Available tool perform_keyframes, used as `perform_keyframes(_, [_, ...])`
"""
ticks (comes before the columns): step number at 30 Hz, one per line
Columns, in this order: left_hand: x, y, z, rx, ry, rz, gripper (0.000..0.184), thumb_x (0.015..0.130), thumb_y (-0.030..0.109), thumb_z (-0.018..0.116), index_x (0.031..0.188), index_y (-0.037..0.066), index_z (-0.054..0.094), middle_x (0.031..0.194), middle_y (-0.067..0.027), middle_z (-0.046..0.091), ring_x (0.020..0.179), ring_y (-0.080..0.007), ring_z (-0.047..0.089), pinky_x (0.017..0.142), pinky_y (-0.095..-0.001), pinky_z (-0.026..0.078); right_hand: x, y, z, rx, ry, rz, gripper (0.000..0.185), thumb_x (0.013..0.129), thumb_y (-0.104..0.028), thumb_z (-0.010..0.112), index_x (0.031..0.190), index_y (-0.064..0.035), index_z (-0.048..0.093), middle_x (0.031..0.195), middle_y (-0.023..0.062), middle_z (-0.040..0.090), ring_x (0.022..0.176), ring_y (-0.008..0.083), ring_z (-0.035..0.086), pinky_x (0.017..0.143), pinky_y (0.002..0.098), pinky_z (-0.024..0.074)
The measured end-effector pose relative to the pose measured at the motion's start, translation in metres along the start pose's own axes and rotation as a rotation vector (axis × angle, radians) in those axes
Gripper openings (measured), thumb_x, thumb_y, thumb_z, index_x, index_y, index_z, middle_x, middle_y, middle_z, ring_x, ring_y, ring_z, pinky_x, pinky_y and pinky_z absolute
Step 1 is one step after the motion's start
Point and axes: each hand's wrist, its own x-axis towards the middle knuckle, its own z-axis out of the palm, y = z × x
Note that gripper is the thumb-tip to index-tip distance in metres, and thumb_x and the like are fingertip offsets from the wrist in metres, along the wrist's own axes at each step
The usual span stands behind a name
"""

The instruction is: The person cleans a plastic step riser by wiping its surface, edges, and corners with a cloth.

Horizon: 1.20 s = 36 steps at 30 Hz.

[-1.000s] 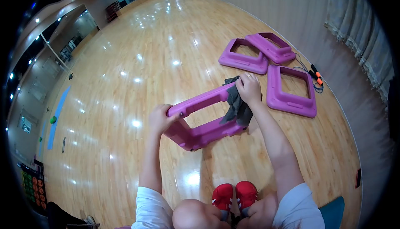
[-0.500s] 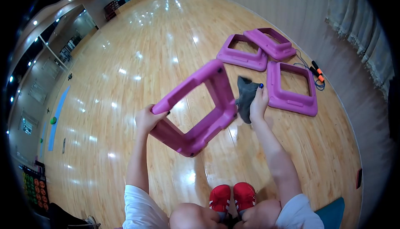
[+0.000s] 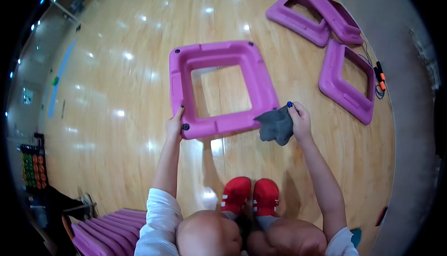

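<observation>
A purple square plastic frame, like an aerobic step riser (image 3: 218, 126), is held up in front of me with its hollow side and small black rubber feet towards me. My left hand (image 3: 174, 126) grips its near left corner, thumb on the inner face. In my right hand (image 3: 300, 120) is a crumpled dark grey cloth (image 3: 277, 124), pinched between thumb and fingers. The cloth hangs at the riser's near right corner; whether it touches there I cannot tell.
Three more purple risers (image 3: 347, 81) lie on the wooden floor at the right, two overlapping. A jump rope with black and orange handles (image 3: 381, 75) is beside them, near the wall. Stacked purple risers (image 3: 109, 232) stand at lower left, near a dumbbell rack (image 3: 33, 170).
My left hand has turned the riser from a tilted, edge-on pose to face me squarely. The cloth in my right hand has moved lower. My view has tipped downward, showing the stack at lower left.
</observation>
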Motion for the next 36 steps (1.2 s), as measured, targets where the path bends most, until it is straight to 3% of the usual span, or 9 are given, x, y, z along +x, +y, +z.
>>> perform_keyframes(5, [-0.028,-0.057,0.027,0.293,-0.129,-0.225,0.071,0.080,0.057,0.061,0.098,-0.012,0.061,0.082,-0.0120,0.065,0.066,-0.0171,0.062,0.058,-0.0272,0.049,-0.019,0.013,0.010,0.006,-0.100,0.177,0.010,0.093,-0.012,0.053,0.094,-0.0024,0.055,0.083,-0.0015,0.054,0.077,0.0047,0.048,0.071,0.0208,0.0409])
perform_keyframes(9, [-0.052,-0.098,0.052,0.331,-0.254,-0.308,0.069,0.081,0.060,0.059,0.089,-0.008,0.063,0.074,-0.0096,0.062,0.057,-0.0158,0.058,0.052,-0.0267,0.046,-0.039,0.035,0.013,0.008,-0.089,0.174,0.007,0.090,-0.009,0.057,0.095,-0.0041,0.054,0.083,-0.0017,0.053,0.078,0.0059,0.048,0.072,0.0208,0.0410])
perform_keyframes(10, [-0.067,-0.090,0.059,0.296,-0.301,-0.335,0.068,0.084,0.060,0.054,0.097,-0.006,0.060,0.084,-0.0106,0.065,0.068,-0.0171,0.063,0.060,-0.0289,0.052,-0.044,0.042,0.012,-0.087,-0.113,0.179,0.008,0.089,-0.008,0.059,0.094,-0.0042,0.054,0.083,-0.0018,0.053,0.079,0.0064,0.049,0.072,0.0209,0.0413])
perform_keyframes(17, [-0.071,-0.102,0.065,0.295,-0.414,-0.474,0.066,0.088,0.057,0.049,0.107,-0.006,0.056,0.090,-0.0104,0.064,0.076,-0.0179,0.064,0.070,-0.0296,0.054,-0.061,0.079,0.023,-0.296,-0.289,0.299,0.018,0.084,-0.012,0.064,0.096,-0.0025,0.055,0.085,0.0025,0.057,0.079,0.0097,0.054,0.073,0.0245,0.0445])
perform_keyframes(20, [-0.076,-0.105,0.060,0.222,-0.530,-0.470,0.063,0.091,0.055,0.046,0.114,-0.003,0.054,0.097,-0.0110,0.063,0.083,-0.0179,0.063,0.077,-0.0300,0.053,-0.062,0.079,0.039,-0.400,-0.365,0.200,0.020,0.082,-0.011,0.061,0.099,-0.0029,0.056,0.090,0.0109,0.061,0.087,0.0190,0.061,0.078,0.0292,0.0465])
perform_keyframes(24, [-0.085,-0.111,0.051,0.262,-0.635,-0.475,0.056,0.094,0.050,0.044,0.117,-0.001,0.052,0.102,-0.0108,0.063,0.090,-0.0177,0.062,0.082,-0.0314,0.052,-0.062,0.077,0.064,-0.439,-0.371,0.162,0.021,0.079,-0.008,0.061,0.099,-0.0041,0.056,0.087,0.0130,0.061,0.084,0.0257,0.063,0.074,0.0334,0.0486])
perform_keyframes(25, [-0.086,-0.117,0.048,0.301,-0.686,-0.455,0.053,0.095,0.048,0.044,0.117,0.000,0.052,0.102,-0.0105,0.063,0.091,-0.0175,0.062,0.083,-0.0318,0.051,-0.060,0.077,0.070,-0.441,-0.381,0.173,0.021,0.079,-0.008,0.061,0.099,-0.0041,0.056,0.087,0.0130,0.061,0.084,0.0257,0.063,0.074,0.0334,0.0486])
perform_keyframes(28, [-0.093,-0.132,0.043,0.217,-0.704,-0.461,0.051,0.095,0.047,0.045,0.115,0.001,0.054,0.097,-0.0085,0.063,0.088,-0.0149,0.061,0.081,-0.0291,0.050,-0.055,0.085,0.087,-0.625,-0.454,-0.221,0.019,0.075,-0.007,0.066,0.092,-0.0069,0.059,0.083,0.0082,0.060,0.080,0.0256,0.061,0.069,0.0377,0.0482])
perform_keyframes(36, [-0.090,-0.132,0.042,0.263,-0.701,-0.369,0.052,0.093,0.047,0.051,0.106,-0.002,0.059,0.092,-0.0074,0.063,0.082,-0.0127,0.059,0.075,-0.0262,0.048,-0.042,0.086,0.095,-0.947,-0.395,-0.388,0.027,0.068,-0.015,0.073,0.090,-0.0093,0.058,0.085,0.0052,0.053,0.080,0.0242,0.053,0.068,0.0370,0.0424])
